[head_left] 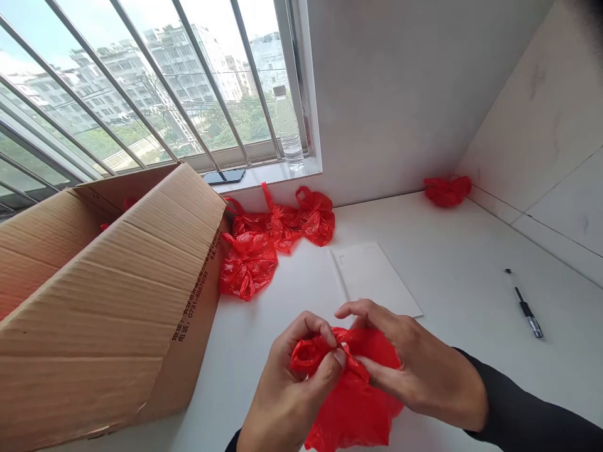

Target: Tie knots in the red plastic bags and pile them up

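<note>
In front of me is a red plastic bag [351, 411], its top gathered and twisted at the handles. My left hand [301, 370] pinches the gathered top between thumb and fingers, and a loop of red plastic sticks out at its left. My right hand [414, 361] is at the bag's other side, its thumb against a red strip and its index finger raised and apart. The bag hides some of the right fingers. What the bag contains does not show.
A large open cardboard box [108, 301] stands at left. Several tied red bags [249, 263] lie beside it; another red bag [447, 190] is in the far corner. A white notebook [377, 276] and a pen [525, 307] rest on the table. A bottle [288, 129] and phone [225, 177] occupy the sill.
</note>
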